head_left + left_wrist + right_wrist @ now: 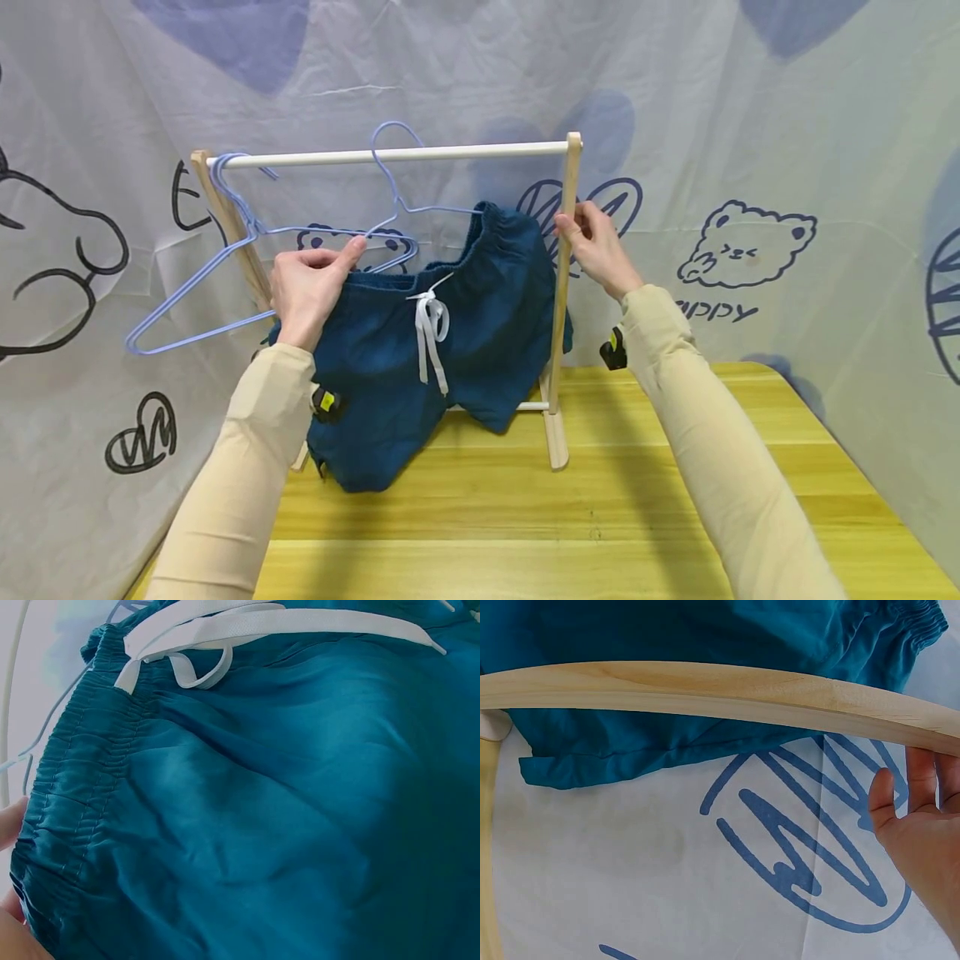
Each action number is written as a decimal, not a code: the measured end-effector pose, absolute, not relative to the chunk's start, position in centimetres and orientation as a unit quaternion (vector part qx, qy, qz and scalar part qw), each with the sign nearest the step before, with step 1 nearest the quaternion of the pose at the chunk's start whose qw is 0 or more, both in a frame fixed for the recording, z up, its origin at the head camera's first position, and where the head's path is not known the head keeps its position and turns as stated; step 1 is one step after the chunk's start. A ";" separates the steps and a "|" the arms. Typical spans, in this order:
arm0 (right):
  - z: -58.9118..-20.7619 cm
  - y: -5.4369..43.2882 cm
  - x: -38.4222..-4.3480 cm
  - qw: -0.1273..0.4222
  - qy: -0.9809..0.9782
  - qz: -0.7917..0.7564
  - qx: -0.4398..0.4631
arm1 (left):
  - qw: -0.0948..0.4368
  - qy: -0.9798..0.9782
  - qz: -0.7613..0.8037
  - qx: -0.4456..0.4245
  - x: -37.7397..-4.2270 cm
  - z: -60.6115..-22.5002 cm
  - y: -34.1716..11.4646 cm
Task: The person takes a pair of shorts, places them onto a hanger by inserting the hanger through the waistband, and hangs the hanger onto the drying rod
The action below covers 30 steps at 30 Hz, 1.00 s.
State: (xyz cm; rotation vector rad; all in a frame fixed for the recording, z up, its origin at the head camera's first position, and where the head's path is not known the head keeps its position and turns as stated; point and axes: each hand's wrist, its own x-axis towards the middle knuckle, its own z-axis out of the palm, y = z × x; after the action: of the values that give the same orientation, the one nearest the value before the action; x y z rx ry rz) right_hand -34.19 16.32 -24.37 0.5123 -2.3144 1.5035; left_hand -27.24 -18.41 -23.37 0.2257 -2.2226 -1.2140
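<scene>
A pair of dark teal shorts (487, 312) with a white drawstring (431, 333) hangs at a small wooden clothes rack (564, 275). A light blue hanger (397, 183) is hooked over the rack's white rail; its right arm enters the elastic waistband. My left hand (307, 287) pinches the left part of the waistband, close to the hanger's left arm. In the left wrist view the shorts (247, 802) fill most of the picture, and only bits of fingers (10, 823) show. My right hand (600, 250) grips the right post, thumb in front; in the right wrist view fingertips are hidden behind the post (705, 694).
More light blue hangers (195, 287) hang together at the rail's left end, jutting out to the left. The rack's foot (555, 437) stands on a yellow wooden table (480, 517). Behind is a pale curtain (750, 150) with bear and heart drawings.
</scene>
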 end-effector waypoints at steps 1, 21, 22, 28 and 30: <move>-24.4 16.3 -34.2 0.167 -0.813 0.529 0.180 | 0.295 -0.835 -0.458 0.084 -27.3 -23.4 -18.4; -24.3 16.3 -33.8 0.157 -0.816 0.529 0.169 | 0.277 -0.843 -0.456 0.072 -27.7 -24.6 -18.3; -24.3 16.3 -33.8 0.157 -0.816 0.529 0.169 | 0.278 -0.843 -0.455 0.071 -27.7 -24.6 -18.3; -24.3 16.3 -33.9 0.155 -0.816 0.530 0.168 | 0.276 -0.845 -0.453 0.065 -27.7 -24.8 -18.1; -24.3 16.3 -33.9 0.155 -0.816 0.531 0.168 | 0.277 -0.844 -0.456 0.062 -27.7 -24.9 -18.1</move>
State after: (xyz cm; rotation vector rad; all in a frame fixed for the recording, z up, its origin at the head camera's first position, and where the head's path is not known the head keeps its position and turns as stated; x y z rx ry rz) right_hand -33.91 16.27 -24.28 0.4820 -2.3379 1.5196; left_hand -27.69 -18.09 -24.85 0.1672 -2.2652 -1.2244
